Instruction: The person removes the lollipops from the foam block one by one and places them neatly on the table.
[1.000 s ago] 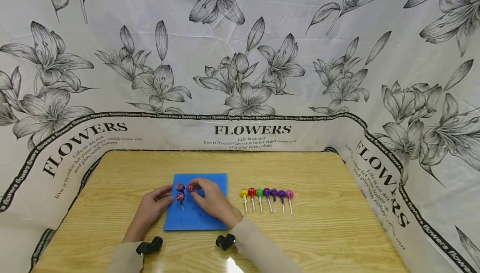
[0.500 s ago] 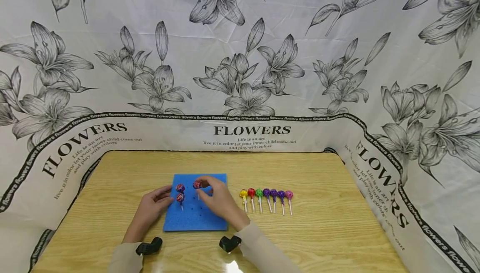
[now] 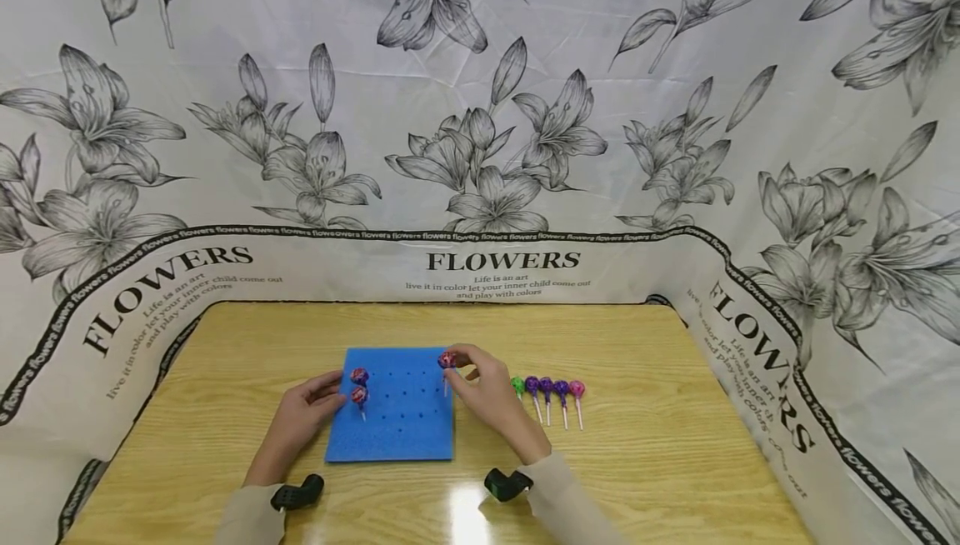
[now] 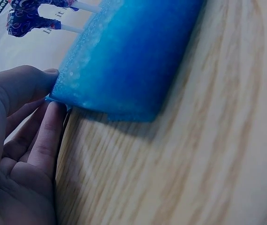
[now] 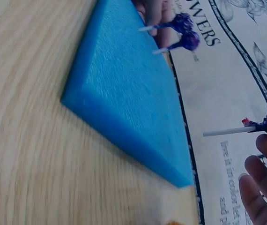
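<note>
Blue foam board (image 3: 390, 442) lies on the wood-grain table (image 3: 645, 462), small holes across its top. Left hand (image 3: 306, 412) at the board's left edge, thumb and index fingertip pinching that edge. Right hand (image 3: 487, 393) at the board's far right corner, thumb and forefinger pinching a red-wrapped lollipop (image 3: 447, 359) by its head, other fingers slightly spread; stick points down, clear of the foam. Two wrapped lollipops (image 3: 360, 395) stand in the board near its left edge. Right of the board: green lollipop (image 3: 518, 383) partly hidden, three purple lollipops (image 3: 547, 385), pink lollipop (image 3: 577, 388), lying in a row.
</note>
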{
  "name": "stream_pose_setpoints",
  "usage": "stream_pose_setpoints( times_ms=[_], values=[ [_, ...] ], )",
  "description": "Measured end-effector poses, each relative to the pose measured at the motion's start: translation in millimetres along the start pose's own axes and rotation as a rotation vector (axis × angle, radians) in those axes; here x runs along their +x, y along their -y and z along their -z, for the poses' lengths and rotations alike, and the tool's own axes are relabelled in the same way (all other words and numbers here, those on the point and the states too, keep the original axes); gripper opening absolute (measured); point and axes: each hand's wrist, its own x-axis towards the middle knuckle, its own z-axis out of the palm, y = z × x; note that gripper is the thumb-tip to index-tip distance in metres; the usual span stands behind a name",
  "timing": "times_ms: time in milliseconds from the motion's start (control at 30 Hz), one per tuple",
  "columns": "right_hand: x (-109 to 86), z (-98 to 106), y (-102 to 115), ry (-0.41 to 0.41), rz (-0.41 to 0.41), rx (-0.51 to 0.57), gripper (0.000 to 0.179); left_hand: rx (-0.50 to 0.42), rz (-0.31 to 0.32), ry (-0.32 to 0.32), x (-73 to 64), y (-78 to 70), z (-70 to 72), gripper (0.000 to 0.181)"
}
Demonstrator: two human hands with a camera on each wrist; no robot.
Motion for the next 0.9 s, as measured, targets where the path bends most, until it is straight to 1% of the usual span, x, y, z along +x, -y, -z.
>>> stream_pose_setpoints(
  times_ms=[67,333,500,633,733,900],
  values=[
    [-4.5,10,-3,-0.018,-0.023,0.005,0.032,0.004,0.004,-0.002,0.2,1.2,-0.2,0.052],
    [-22.9,46,-18,-0.091,-0.059,-0.003,0.032,0.01,0.021,-0.001,2.2,3.8,0.0,0.051],
    [-31.5,66,-30,-0.124,-0.083,-0.011,0.031,0.017,0.009,-0.004,1.9,1.9,-0.4,0.052],
    [-38.2,81,-39,-0.142,-0.088,-0.051,0.031,0.009,0.016,-0.002,0.4,0.8,-0.6,0.052],
    [-41.9,92,-43,-0.152,-0.094,-0.103,0.031,0.01,0.02,-0.003,0.1,0.4,-0.6,0.051],
    [-48.3,108,-50,-0.152,-0.126,-0.153,0.031,0.023,0.018,-0.009,1.3,-0.3,-0.8,0.051]
  ],
)
